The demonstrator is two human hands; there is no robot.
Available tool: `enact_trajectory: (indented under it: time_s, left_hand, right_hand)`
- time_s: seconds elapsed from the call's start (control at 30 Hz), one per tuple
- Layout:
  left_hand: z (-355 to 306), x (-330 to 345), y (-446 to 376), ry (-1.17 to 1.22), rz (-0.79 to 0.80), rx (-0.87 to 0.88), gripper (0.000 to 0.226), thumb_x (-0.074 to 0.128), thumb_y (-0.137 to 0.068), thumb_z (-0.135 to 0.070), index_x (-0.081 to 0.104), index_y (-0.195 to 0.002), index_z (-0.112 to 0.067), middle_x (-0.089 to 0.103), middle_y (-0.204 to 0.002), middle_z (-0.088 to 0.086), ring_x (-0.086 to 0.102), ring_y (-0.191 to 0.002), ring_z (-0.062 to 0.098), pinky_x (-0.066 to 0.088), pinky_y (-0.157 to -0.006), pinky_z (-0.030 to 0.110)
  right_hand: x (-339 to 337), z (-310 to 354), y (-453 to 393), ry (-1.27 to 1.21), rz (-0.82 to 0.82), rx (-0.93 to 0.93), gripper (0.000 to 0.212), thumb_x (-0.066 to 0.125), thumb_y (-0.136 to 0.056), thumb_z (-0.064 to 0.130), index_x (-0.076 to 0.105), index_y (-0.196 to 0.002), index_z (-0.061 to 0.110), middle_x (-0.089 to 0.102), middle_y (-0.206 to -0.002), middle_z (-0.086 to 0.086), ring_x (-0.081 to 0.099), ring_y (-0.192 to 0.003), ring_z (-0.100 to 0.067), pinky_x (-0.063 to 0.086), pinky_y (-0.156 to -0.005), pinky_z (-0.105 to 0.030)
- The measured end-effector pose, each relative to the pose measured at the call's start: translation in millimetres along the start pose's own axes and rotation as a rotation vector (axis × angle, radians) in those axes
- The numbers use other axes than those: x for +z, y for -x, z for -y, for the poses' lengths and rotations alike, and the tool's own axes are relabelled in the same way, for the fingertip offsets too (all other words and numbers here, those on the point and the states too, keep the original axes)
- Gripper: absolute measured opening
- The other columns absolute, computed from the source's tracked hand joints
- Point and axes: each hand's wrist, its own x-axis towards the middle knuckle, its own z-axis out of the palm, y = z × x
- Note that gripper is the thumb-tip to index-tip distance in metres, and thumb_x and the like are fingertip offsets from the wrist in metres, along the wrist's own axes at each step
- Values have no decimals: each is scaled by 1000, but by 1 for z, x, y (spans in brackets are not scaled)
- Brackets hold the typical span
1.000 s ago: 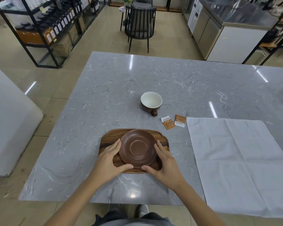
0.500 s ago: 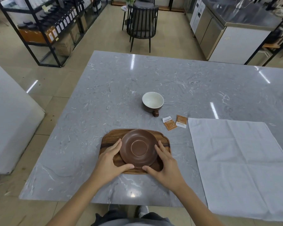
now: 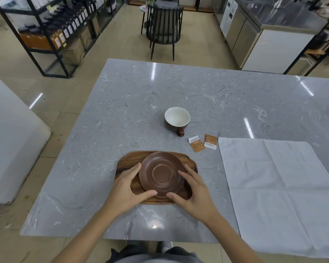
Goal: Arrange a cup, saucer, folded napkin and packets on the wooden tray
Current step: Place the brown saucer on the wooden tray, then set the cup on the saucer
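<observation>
My two hands cup the brown saucer (image 3: 162, 174) from either side, low in the middle of the frame. My left hand (image 3: 124, 185) has its fingers along the saucer's left rim and its thumb hooked round the near edge; my right hand (image 3: 195, 190) mirrors it on the right rim, thumb at the near edge too. The saucer sits on the wooden tray (image 3: 126, 162), which lies on the grey marble worktop (image 3: 87, 149). Above the tray, at frame centre, the cup (image 3: 177, 119) stands upright, white inside, handle pointing toward me. Just right of it and lower, two orange packets (image 3: 203, 143) lie flat, side by side. The white napkin (image 3: 277, 188) is spread open across the right of the frame, not yet folded, just beside the packets
</observation>
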Motion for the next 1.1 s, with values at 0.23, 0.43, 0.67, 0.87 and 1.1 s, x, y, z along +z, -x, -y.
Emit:
enact_trajectory:
  time_s: [0.23, 0.43, 0.67, 0.87, 1.1]
  left_hand:
    - [-26, -27, -85, 65, -165, 17, 56, 72, -91, -29, 54, -142, -15, 61, -138, -1, 57, -119, 7, 43, -74, -1]
    - [-49, -25, -167, 203, 1, -15, 76, 83, -81, -28, 46, -146, -17, 56, -144, -1, 58, -120, 13, 46, -101, 30]
    - [-42, -1, -216, 287, 87, -92, 100, 90, -73, -26, 32, -154, -17, 42, -157, 3, 49, -135, 18, 45, -104, 32]
    - [-41, 15, -238, 266, 106, -62, 104, 91, -71, -25, 30, -155, -17, 40, -159, 2, 47, -135, 15, 41, -101, 28]
    - [-45, 16, -261, 307, 275, 61, 100, 91, -69, -9, 38, -153, -19, 49, -153, -5, 45, -140, 9, 38, -115, 31]
  right_hand:
    - [-42, 9, -64, -108, -171, 38, 42, 69, -93, 36, 59, -133, 24, 61, -131, 8, 58, -109, 6, 55, -96, -30]
    - [-72, 1, -137, -150, -147, 153, 55, 71, -93, 35, 52, -141, 16, 62, -137, -2, 62, -114, -11, 52, -92, -27]
    - [-76, -23, -185, -201, -13, 219, 71, 74, -91, 32, 40, -151, 14, 51, -151, -1, 57, -128, -15, 52, -99, -30]
    - [-72, -22, -199, -129, -132, 233, 43, 69, -93, 33, 58, -131, 16, 67, -126, 1, 68, -105, -13, 47, -78, -12]
    - [-43, -14, -189, -88, -117, 207, 27, 79, -84, 42, 75, -92, 16, 77, -91, 4, 71, -82, -9, 58, -78, -31]
